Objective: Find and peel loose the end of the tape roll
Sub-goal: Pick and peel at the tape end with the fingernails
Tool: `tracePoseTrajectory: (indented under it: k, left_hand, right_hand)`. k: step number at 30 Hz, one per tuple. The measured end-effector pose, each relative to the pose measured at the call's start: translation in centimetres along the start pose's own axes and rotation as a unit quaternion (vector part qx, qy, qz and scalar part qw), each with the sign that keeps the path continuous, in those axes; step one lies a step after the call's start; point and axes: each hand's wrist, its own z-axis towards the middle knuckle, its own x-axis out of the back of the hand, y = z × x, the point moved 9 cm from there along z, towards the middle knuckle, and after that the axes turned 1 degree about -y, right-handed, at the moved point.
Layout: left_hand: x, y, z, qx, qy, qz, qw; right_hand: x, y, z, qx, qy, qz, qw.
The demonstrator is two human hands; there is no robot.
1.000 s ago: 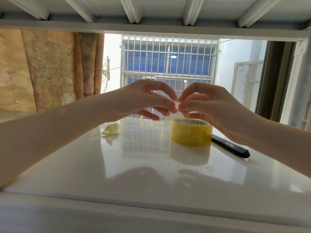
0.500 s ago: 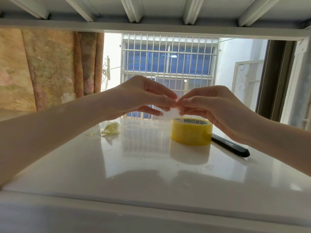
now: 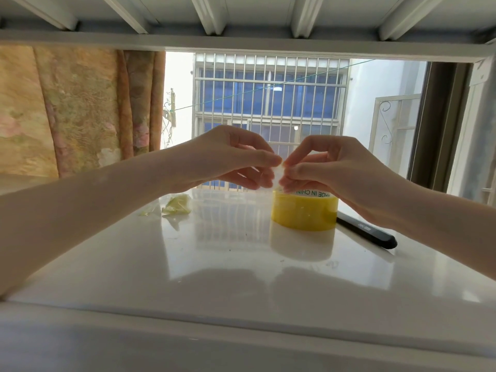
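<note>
I see my left hand (image 3: 228, 157) and right hand (image 3: 335, 170) pinching a clear tape strip (image 3: 278, 173) above the yellow tape roll (image 3: 304, 210). The end looks peeled free. Next, I'd draw it out steadily.

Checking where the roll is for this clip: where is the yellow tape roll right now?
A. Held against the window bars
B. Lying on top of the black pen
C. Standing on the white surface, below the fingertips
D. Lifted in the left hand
C: the yellow tape roll stands on the white surface, while the left hand and right hand pinch a small translucent piece just above it.
</note>
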Motion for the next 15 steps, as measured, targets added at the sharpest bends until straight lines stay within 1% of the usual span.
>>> tracePoseTrajectory:
  k: [3,9,15]
  left_hand:
    - [-0.47,-0.45,-0.13,0.026,-0.021,-0.032,0.999]
    - [-0.78,-0.36,-0.3,0.032,-0.04,0.005,0.999]
    - [-0.6,-0.39,-0.26,0.034,-0.041,0.002,0.999]
  right_hand:
    - [-0.14,-0.15,-0.03,0.006,-0.002,-0.01,1.0]
    - [-0.13,-0.26,0.02,0.015,-0.001,-0.018,1.0]
    - [0.02,-0.52,0.02,0.026,0.0,-0.006,1.0]
